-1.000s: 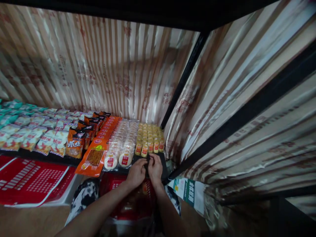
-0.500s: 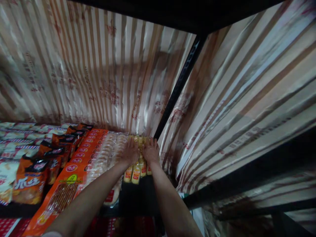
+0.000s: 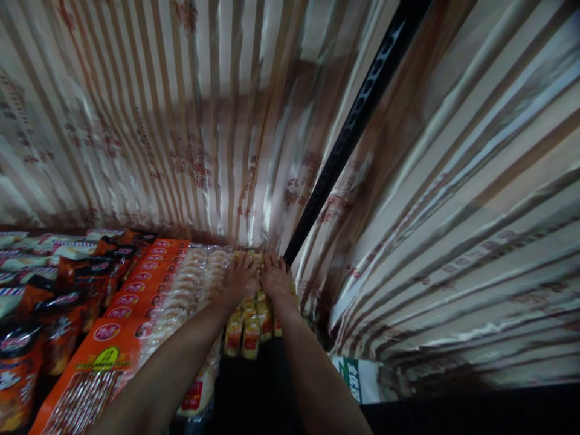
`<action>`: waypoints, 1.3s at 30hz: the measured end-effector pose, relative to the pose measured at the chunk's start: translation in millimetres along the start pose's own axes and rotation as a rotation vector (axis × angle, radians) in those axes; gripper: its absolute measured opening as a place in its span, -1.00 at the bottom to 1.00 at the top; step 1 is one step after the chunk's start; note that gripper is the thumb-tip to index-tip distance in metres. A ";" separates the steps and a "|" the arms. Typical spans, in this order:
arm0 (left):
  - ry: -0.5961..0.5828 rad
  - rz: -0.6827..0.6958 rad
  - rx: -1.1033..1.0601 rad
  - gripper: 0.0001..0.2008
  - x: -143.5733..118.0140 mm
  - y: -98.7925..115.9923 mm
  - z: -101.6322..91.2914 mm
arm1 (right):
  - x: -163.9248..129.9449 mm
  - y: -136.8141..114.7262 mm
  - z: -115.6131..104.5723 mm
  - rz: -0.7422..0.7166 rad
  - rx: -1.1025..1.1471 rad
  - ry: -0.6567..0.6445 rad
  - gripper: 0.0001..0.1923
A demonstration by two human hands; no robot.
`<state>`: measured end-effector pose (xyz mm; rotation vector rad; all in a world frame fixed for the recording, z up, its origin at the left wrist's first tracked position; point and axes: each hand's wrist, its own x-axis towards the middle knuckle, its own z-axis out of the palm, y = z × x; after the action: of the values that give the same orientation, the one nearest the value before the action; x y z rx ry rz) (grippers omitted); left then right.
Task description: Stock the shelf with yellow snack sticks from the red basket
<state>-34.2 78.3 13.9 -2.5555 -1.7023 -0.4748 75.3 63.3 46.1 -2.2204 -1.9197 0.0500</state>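
Note:
Small yellow snack packets (image 3: 251, 338) with red labels stand in rows on the dark shelf (image 3: 254, 393). My left hand (image 3: 242, 277) lies flat over the back of these packets, fingers stretched toward the curtain. Beside it, my right hand (image 3: 275, 277) rests with spread fingers on the right-hand packets, close to the black post. Both palms face down and cover part of the rows. Just left of my left hand run rows of clear-wrapped round pastries (image 3: 194, 269).
Orange packs of stick snacks (image 3: 131, 299) and orange-black snack bags (image 3: 58, 326) fill the shelf's left side. Behind hangs a striped printed curtain (image 3: 217, 151). A black perforated post (image 3: 335, 163) slants up at the corner. A white-green package (image 3: 357, 377) sits lower right.
The view has tilted down and come closer, so the shelf above has left the picture. Both hands stay on the yellow packets, with little visible shift.

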 end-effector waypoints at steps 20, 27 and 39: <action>-0.054 -0.076 -0.037 -0.53 8.2 -4.4 -3.8 | 3.3 -3.3 4.4 -0.088 0.012 0.043 -0.53; 0.019 -0.035 -0.019 -0.53 7.3 -6.7 -5.9 | -2.5 -3.7 -2.4 -0.046 0.033 0.082 -0.53; 0.026 -0.034 -0.040 -0.54 -3.0 14.5 -11.4 | -19.8 12.6 -7.3 0.042 0.082 0.153 -0.59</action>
<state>-24.7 67.6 25.9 -2.5393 -1.7484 -0.5468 85.8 41.2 48.9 -2.1450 -1.7595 -0.0325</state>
